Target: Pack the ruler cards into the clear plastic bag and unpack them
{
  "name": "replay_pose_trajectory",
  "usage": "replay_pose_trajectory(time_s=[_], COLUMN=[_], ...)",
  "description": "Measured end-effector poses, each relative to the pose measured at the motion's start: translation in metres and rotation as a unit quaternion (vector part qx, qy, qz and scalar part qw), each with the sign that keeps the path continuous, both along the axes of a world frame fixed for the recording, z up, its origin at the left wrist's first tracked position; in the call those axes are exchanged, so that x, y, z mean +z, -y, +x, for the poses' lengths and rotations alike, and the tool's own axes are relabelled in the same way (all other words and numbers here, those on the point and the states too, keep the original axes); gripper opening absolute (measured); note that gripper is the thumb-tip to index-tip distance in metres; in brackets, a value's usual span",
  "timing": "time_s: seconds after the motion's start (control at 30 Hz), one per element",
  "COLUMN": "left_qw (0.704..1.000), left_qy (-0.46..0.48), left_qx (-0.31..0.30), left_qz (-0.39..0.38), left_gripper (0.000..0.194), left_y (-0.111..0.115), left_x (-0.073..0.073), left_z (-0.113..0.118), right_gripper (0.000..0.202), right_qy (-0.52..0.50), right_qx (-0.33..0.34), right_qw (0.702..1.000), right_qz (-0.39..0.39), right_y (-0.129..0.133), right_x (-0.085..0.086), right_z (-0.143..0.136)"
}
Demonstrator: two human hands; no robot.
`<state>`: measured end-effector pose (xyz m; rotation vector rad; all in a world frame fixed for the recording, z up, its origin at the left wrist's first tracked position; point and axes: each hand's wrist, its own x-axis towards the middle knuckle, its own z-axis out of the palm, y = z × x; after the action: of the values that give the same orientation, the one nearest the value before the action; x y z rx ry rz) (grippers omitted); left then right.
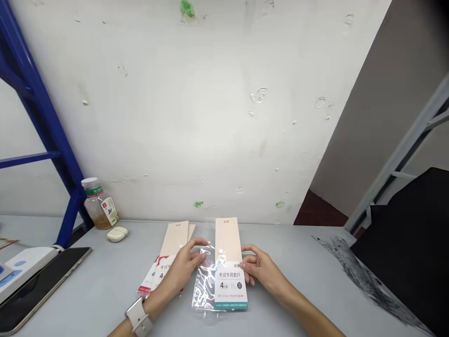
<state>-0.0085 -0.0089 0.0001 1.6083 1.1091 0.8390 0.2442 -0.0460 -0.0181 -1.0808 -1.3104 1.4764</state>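
A pale card with a teal bottom strip and printed text (227,243) lies upright on the desk in the middle. Beside its left edge spreads a clear plastic sleeve (204,288). My left hand (185,264), with a white watch on the wrist, pinches the sleeve's upper left edge between thumb and fingers. Thumb and fingers of my right hand (257,267) close on the card's right edge. Similar cards with red printing (174,238) overlap to the left, partly hidden behind my left hand and forearm.
On the grey desk (280,313), a jar (96,206), a cream oval case (117,234), a dark tablet (42,285) and a white device (24,267) sit left. A blue frame (52,117) stands there; a black object (407,248) is right.
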Motion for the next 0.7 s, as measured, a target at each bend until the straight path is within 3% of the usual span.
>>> replay_pose_trajectory(time_s=[0.23,0.47,0.7], left_qw=[0.994,0.987,0.985], left_qy=[0.09,0.12,0.111], left_qx=[-0.04,-0.068,-0.098], left_qz=[-0.047,-0.085,-0.087], left_gripper=[0.036,0.039,0.042], left_y=[0.004,0.01,0.011], left_x=[0.005,0.01,0.011], left_z=[0.007,0.011,0.012], right_gripper=[0.046,0.041,0.043], right_qy=[-0.015,0.039,0.055], right_qx=[-0.017,-0.069,-0.072], right_qw=[1.0,0.996,0.995], right_qz=[0.013,0.044,0.045], right_y=[0.0,0.004,0.007], right_x=[-0.008,-0.005,-0.002], right_z=[-0.008,-0.012,-0.017])
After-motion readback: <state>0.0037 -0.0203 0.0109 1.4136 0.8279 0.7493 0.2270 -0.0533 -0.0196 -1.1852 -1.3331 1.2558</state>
